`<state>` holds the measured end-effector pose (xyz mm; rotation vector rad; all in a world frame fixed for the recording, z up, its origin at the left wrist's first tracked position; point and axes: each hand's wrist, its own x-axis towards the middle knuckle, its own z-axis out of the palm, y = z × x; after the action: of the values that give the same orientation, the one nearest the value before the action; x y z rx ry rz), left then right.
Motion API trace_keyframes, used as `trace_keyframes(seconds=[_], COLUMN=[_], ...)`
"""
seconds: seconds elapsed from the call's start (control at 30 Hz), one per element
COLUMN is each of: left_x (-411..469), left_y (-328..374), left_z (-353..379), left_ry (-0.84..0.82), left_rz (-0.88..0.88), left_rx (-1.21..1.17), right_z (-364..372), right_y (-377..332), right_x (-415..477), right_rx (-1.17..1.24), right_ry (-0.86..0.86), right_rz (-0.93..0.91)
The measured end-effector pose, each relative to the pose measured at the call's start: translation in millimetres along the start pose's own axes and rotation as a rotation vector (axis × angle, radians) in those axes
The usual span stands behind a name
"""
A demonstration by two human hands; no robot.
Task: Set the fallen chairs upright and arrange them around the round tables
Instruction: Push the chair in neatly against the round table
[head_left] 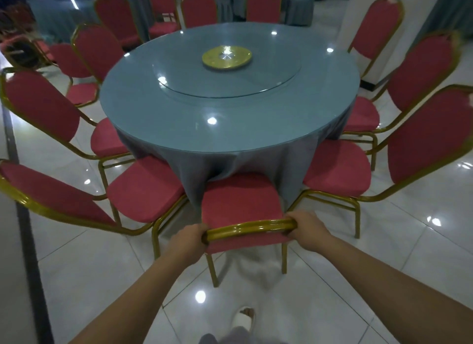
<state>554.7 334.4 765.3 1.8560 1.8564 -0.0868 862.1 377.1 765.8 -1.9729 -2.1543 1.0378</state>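
I'm holding the chair [240, 205] upright at the near edge of the round table [230, 87], seat front right at the hanging tablecloth [230, 169] — left hand [188, 237] and right hand [308, 231] each wrapping one end of its gold top rail. It's sitting tight between the left neighbour chair [146, 187] and the right neighbour chair [337, 167]. Risk as I'm reading it — shoving further is likely snagging and dragging the cloth, and pushing skewed is clipping a neighbour's frame.

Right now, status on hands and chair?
Left hand, right hand grip the chair by its rail. Chair upright, facing the round table. Neighbouring chairs close on both sides.
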Motion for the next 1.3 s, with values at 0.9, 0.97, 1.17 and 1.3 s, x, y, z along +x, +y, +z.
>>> trace_keyframes(seconds=[0.9,0.97,1.17,1.3], left_x=[168.2,173.3,193.0,221.9], left_y=[427.3,472.1,577.9,630.7], left_z=[59.5,69.2,92.9,94.2], left_ry=[-0.376,-0.368,-0.306,-0.268], left_rz=[0.499,0.501,0.457,0.427], left_rx=[-0.437,-0.431,-0.522,-0.464], right_z=[-186.6,-212.0,-279.1,-315.5], right_y=[304.1,344.9,453.0,495.1], right_x=[-112.9,-124.2,-130.1,-103.5], right_rx=[0.523,0.551,0.545,0.556], right_ry=[0.475,0.516,0.537,0.527], right_rz=[0.299,0.321,0.316,0.268])
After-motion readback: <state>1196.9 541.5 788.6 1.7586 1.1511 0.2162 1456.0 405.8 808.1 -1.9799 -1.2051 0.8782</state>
